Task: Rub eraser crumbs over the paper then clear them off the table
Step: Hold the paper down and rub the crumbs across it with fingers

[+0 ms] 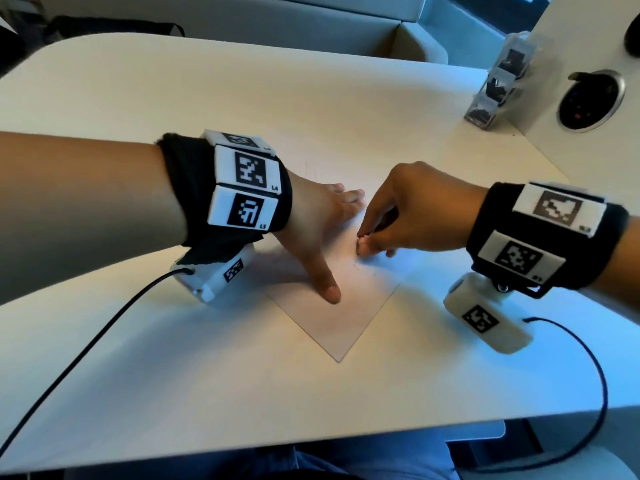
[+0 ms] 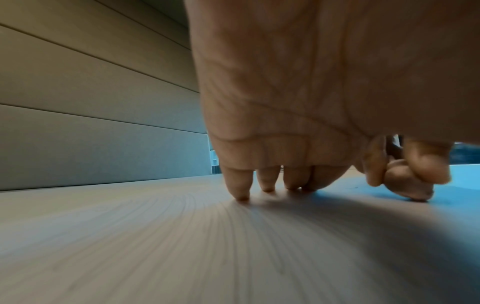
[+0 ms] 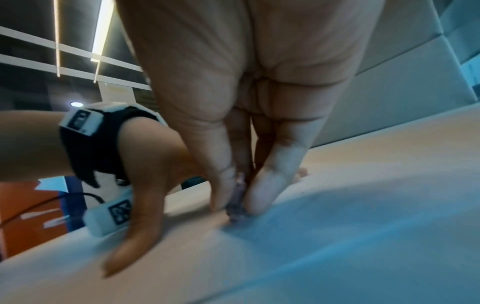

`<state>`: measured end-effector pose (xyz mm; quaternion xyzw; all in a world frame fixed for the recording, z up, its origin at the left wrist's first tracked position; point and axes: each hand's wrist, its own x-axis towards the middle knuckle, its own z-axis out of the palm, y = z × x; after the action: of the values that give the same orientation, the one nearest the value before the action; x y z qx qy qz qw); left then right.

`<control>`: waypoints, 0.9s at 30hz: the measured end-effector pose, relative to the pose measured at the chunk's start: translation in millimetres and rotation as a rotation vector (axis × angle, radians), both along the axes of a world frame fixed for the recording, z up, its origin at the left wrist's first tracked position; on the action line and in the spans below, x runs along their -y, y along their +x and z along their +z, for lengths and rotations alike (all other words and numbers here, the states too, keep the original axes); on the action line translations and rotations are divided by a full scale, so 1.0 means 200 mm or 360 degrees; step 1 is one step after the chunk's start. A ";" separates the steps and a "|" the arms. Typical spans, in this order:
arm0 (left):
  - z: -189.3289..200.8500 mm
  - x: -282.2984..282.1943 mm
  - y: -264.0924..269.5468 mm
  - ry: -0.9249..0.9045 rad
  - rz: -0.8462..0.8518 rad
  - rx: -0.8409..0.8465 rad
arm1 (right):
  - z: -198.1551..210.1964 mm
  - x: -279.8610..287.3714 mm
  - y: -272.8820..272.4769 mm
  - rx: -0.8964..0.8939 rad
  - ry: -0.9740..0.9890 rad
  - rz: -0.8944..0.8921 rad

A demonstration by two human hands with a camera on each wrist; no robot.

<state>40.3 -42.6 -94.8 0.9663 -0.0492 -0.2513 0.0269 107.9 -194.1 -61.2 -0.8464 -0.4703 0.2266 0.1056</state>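
I am spreading my left hand (image 1: 311, 216) flat to pin the paper (image 1: 332, 320) while my right hand (image 1: 408, 213) is pinching the eraser (image 3: 237, 203), rubbing.

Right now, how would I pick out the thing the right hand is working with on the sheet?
Start at the pale table and find the paper lying cornerwise at its middle, pinned flat by the left hand. Beside that hand, the right hand pinches a small eraser, tip down on the sheet. It is the only loose thing on the paper, pale and mostly hidden by fingertips.
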 end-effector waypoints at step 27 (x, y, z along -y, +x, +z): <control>0.04 0.03 -0.02 0.0089 0.0029 -0.0054 | 0.01 0.04 0.04 0.0090 0.0002 -0.0006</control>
<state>36.5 -49.0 -86.5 0.9627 -0.0329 -0.2686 0.0029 115.6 -201.4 -59.9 -0.8532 -0.4717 0.2022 0.0930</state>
